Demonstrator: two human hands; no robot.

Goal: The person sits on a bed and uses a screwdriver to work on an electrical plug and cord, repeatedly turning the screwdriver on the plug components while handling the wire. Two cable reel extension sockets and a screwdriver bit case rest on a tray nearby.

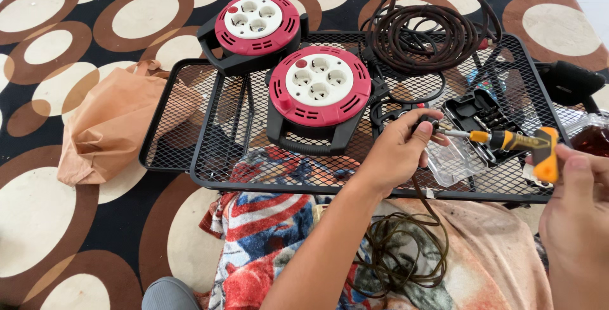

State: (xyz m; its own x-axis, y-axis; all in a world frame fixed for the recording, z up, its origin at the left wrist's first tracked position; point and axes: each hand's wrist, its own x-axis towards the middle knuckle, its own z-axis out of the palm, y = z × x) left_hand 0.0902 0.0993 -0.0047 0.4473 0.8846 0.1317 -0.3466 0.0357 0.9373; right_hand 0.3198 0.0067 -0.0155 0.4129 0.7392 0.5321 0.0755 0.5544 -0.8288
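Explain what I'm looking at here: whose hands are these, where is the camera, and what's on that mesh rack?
This is one view from a camera worn on a person's head, looking down at their own two bare hands; no machine is involved. The left hand has its grip closed on a small dark plug-like part at the end of a dark cable, which loops down over the patterned cloth on their lap. The right hand holds a yellow-and-black screwdriver, its tip pointing at that part. In front lies a black wire mesh rack on a circle-patterned rug. On the rack sit a red-and-white cable reel with sockets, a coiled brown cord and an open black bit case. A second reel stands behind, and a tan bag lies left of the rack.
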